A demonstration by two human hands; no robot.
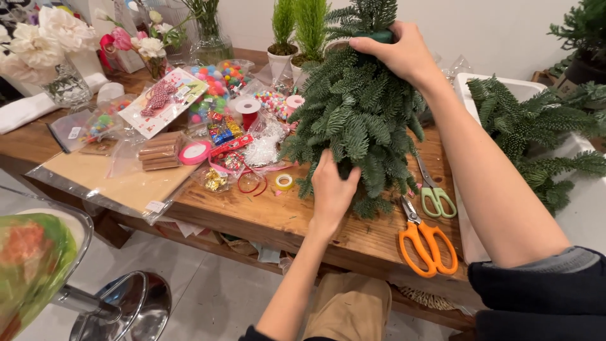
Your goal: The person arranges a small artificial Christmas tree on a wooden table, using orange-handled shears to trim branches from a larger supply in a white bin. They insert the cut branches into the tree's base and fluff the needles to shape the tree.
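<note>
Fir tree: small fir tree (363,120) standing near the tabletop's (271,218) front edge.
Left hand (331,192): fingers tucked into its lower branches.
Right hand (404,53): gripping its top.
Beside: orange scissors (426,243), green scissors (434,189).

- Both forearms are bare, the sleeves pushed up towards the elbows.
- The right sleeve (543,297) is dark navy, with a grey layer showing at its cuff edge, perhaps an undershirt.
- The left sleeve (252,333) is dark too, barely in view.
- Tan trousers (350,309) cover the knee below the table edge.
</note>
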